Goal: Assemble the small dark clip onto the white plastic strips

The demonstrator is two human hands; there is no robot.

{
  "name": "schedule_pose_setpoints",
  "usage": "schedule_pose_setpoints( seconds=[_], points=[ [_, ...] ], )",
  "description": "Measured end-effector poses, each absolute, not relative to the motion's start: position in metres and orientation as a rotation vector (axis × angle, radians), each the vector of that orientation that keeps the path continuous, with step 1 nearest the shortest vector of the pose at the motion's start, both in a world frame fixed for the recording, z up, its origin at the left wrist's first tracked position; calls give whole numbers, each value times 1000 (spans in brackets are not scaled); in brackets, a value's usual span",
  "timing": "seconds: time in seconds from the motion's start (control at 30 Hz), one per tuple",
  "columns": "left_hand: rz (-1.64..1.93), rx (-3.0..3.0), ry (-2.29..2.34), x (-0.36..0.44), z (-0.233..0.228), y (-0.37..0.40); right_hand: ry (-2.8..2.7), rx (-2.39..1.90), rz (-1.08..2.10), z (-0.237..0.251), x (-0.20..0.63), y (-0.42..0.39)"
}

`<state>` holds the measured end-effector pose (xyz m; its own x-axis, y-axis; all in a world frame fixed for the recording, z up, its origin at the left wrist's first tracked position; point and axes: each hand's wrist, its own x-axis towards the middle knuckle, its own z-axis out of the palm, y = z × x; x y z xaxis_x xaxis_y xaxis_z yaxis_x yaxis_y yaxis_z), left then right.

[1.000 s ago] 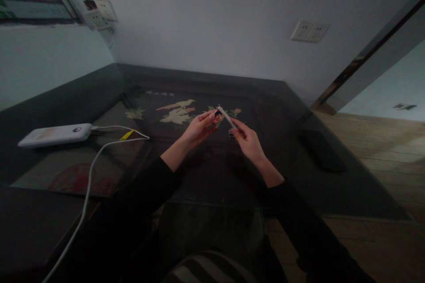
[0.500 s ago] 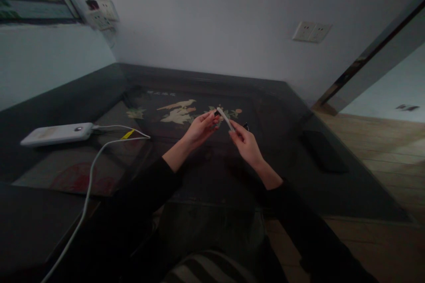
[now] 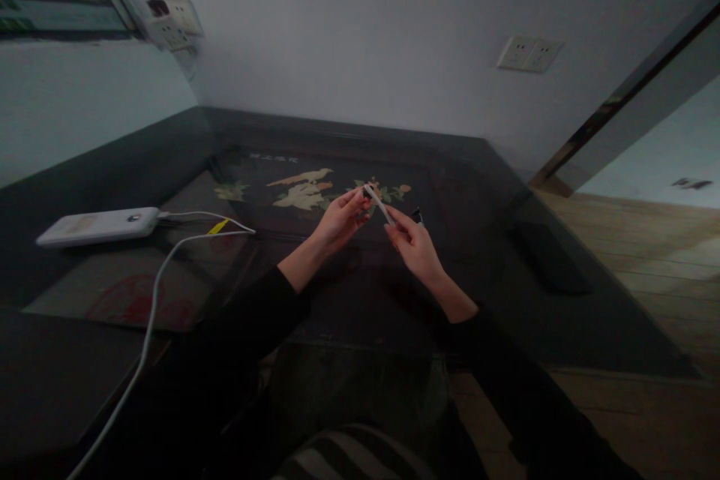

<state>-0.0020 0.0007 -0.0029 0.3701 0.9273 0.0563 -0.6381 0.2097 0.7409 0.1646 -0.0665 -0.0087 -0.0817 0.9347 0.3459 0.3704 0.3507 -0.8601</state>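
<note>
White slim stick pinched between both hands' fingers, left hand, right hand, mid-frame; next likely needs steady pulling apart.

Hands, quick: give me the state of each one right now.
Left hand: closed, fingertips pinching the upper end of the thin white stick.
Right hand: closed, pinching the same stick's lower end.

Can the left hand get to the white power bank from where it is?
Probably yes: the left hand holds a thin white stick, but the tabletop between it and the power bank carries only a cable.
</note>
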Motion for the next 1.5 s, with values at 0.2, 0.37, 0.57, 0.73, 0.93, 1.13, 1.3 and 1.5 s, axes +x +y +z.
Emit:
schedule_pose_setpoints(
  seconds=[0.2,0.37,0.57,0.73,0.93,1.13,1.3,1.5],
  points=[
    [1118,785,448,-3,-2,-1,-1621,-1226,665,-9,169,-62],
    [1127,789,458,-3,-3,0,-1609,-1237,647,-10,170,-61],
    [1138,802,464,-2,-6,2,-1632,-1205,689,-9,165,-66],
    [1174,826,472,-1,-5,1,-1631,-1165,758,-7,163,-69],
    [1194,832,461,-1,-4,1,-1581,-1094,902,-11,160,-69],
    [1219,796,455,1,-3,0,-1567,-1041,1028,-9,159,-70],
    [1203,801,477,1,-2,-1,-1572,-1103,934,-9,162,-68],
    [1168,778,477,0,-4,0,-1573,-1185,791,-11,165,-64]
  ],
)
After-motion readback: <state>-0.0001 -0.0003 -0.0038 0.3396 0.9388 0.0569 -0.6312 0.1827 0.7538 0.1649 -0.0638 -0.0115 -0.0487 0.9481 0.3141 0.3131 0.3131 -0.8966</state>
